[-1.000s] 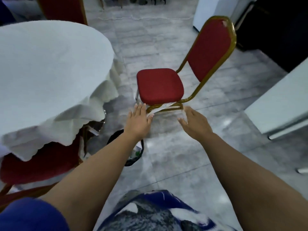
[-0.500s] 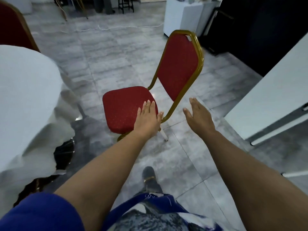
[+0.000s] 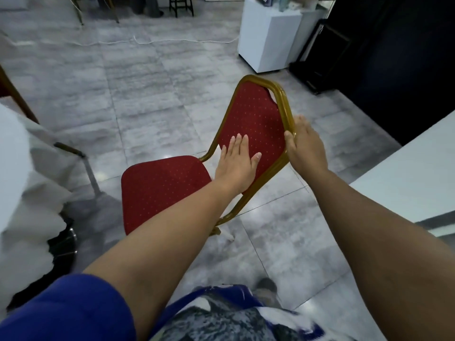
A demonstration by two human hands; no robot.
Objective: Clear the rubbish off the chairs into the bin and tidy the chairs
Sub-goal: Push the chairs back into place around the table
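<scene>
Standing upright, red-padded chair [image 3: 162, 190], gold frame.

The chair [image 3: 162, 190] stands between a table [image 3: 22, 188] on its left and a counter [image 3: 406, 183] on its right. Well behind it is a cabinet [image 3: 268, 38], with a cable [image 3: 172, 41] on the floor [image 3: 147, 99] to the cabinet's left. The left hand [image 3: 236, 166] lies on the backrest [image 3: 256, 121], the right hand [image 3: 305, 146] grips its right edge.

Soft, even indoor light, pale glare patches lay on the glossy grey tiled floor [image 3: 152, 94], upper right corner was dark, white draped tablecloth [image 3: 29, 193] at the left edge was smeared by blur, straight lines bowed toward the edges.
</scene>
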